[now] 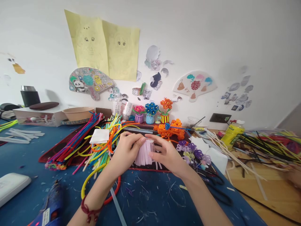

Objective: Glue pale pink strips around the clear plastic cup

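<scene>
Between my two hands is a small pot covered in pale pink pipe cleaners [144, 154], held up over the table's middle. My left hand [129, 147] closes on its left side and top rim, thumb pressed near the upper edge. My right hand [166, 153] grips the right side, with its thumb and fingers curved round it. The pot's far side is hidden. Just left of my hands lies a heap of coloured pipe cleaners [101, 158]. On the right sit purple pipe-cleaner flowers [191, 152], and behind are orange ones [171, 130].
A blue hot glue gun [53, 204] and a white case [14, 186] lie at front left. A clear glue stick [118, 207] rests near my left forearm. Finished flower pots [150, 117] line the wall. A yellow bottle [232, 134] stands right. Another person's hand [293, 175] shows at the right edge.
</scene>
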`<state>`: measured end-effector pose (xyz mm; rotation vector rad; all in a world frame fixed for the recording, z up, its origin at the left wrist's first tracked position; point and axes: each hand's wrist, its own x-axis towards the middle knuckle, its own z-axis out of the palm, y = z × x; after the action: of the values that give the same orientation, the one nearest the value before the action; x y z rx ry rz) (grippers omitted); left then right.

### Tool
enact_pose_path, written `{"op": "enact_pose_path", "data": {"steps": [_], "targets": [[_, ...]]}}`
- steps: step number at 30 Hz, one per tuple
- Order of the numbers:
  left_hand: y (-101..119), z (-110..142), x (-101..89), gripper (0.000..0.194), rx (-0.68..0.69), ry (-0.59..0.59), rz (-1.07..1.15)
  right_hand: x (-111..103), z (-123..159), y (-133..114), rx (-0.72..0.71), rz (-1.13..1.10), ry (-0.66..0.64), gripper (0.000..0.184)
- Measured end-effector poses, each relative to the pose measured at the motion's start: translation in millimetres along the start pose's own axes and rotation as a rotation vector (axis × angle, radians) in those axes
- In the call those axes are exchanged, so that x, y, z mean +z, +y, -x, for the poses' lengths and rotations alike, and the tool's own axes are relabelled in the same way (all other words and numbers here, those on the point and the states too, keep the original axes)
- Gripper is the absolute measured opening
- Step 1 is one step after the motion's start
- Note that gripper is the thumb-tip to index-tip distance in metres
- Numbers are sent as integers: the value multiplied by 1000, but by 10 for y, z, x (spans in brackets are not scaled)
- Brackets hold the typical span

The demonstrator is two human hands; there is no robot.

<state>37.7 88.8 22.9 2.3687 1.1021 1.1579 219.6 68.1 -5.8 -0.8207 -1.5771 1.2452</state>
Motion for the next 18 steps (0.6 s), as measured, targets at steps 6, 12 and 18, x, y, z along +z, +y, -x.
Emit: {"op": "enact_pose_path", "data": {"steps": [6, 12, 18], "targets": [[-10, 5, 2, 40, 20, -4, -26, -21, -28, -12, -15, 66, 11, 56], [-26, -9, 28, 40, 28, -15, -26, 0, -8, -47, 4, 80, 12, 58], [-28, -6, 40, 40, 38, -26, -11, 5, 10, -99, 30, 113, 36, 63]]}}
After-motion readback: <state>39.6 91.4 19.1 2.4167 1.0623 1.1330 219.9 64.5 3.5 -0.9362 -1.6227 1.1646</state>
